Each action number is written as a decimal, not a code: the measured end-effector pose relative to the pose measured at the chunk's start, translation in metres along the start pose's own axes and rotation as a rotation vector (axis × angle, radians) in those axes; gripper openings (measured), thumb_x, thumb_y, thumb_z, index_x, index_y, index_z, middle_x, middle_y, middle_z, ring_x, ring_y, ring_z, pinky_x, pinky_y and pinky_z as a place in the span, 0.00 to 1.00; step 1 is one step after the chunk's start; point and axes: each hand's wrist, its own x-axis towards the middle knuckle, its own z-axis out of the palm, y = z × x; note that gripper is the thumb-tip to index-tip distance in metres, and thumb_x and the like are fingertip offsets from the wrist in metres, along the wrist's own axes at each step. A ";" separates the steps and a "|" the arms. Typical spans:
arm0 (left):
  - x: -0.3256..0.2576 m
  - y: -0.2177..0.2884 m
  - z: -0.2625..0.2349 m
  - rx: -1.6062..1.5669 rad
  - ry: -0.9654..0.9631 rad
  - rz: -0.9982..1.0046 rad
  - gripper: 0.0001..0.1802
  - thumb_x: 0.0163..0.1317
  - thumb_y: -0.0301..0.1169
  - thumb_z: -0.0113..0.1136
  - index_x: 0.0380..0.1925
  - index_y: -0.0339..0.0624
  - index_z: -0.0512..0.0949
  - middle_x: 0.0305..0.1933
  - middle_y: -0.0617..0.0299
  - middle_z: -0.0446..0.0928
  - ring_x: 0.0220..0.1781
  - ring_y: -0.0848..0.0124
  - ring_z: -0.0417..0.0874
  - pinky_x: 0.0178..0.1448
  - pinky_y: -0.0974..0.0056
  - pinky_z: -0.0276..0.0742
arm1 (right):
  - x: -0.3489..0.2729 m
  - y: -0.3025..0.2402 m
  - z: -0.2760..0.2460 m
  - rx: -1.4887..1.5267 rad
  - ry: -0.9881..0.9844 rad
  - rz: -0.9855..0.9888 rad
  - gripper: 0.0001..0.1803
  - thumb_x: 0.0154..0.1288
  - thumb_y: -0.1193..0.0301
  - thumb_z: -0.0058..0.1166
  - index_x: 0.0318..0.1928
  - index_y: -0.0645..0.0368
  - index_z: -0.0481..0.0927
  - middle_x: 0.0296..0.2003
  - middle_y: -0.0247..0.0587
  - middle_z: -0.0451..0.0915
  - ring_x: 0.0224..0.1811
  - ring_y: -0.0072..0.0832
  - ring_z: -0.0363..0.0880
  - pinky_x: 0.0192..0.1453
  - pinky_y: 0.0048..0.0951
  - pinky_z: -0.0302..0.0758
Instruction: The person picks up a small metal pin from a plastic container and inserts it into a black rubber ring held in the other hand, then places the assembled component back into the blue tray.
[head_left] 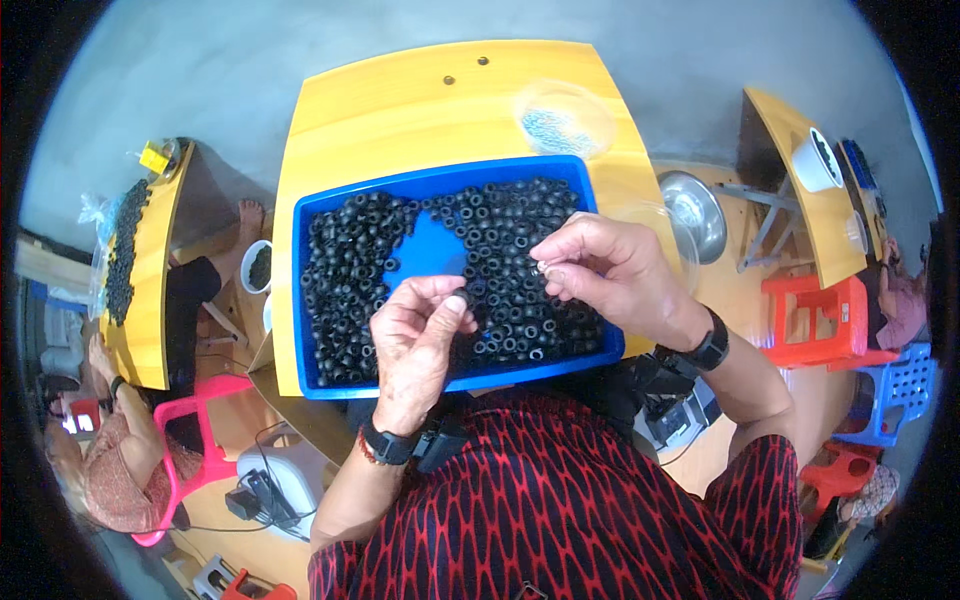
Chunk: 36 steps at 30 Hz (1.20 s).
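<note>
A blue tray (460, 385) lies in front of me, full of small black rings (350, 250), with a patch of its blue bottom bare near the middle. My left hand (415, 335) is over the near part of the tray, thumb and fingers pinched on a dark piece that looks like one black ring. To its right, my right hand (615, 270) is held above the rings with thumb and forefinger pressed together. A tiny pale thing shows at those fingertips, too small to name. The two hands are apart.
A clear round bowl (565, 118) with small blue-and-white pieces stands on the yellow table (390, 120); two loose rings (483, 61) lie at its far edge. A metal basin (693, 215) is at the right. Other people sit at side tables (150, 330) among plastic stools (815, 320).
</note>
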 end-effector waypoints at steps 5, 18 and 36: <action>-0.001 0.003 0.000 -0.095 -0.009 0.003 0.10 0.67 0.23 0.61 0.47 0.32 0.79 0.38 0.57 0.82 0.34 0.72 0.83 0.42 0.66 0.83 | 0.011 -0.007 0.028 -0.131 -0.001 -0.115 0.09 0.63 0.82 0.58 0.44 0.62 0.79 0.33 0.40 0.81 0.35 0.24 0.82 0.38 0.25 0.79; -0.010 0.014 -0.015 -0.298 -0.062 0.013 0.10 0.66 0.21 0.61 0.46 0.32 0.78 0.39 0.54 0.84 0.36 0.68 0.87 0.45 0.64 0.86 | 0.032 -0.022 0.055 -0.439 -0.102 -0.397 0.11 0.60 0.83 0.58 0.42 0.59 0.75 0.31 0.44 0.79 0.32 0.40 0.83 0.33 0.33 0.78; -0.013 0.010 -0.027 -0.306 -0.050 0.001 0.08 0.66 0.19 0.59 0.45 0.31 0.78 0.42 0.50 0.84 0.37 0.67 0.87 0.45 0.61 0.87 | 0.036 -0.027 0.072 -0.476 -0.182 -0.252 0.08 0.62 0.78 0.58 0.42 0.62 0.78 0.34 0.47 0.81 0.37 0.44 0.84 0.38 0.37 0.80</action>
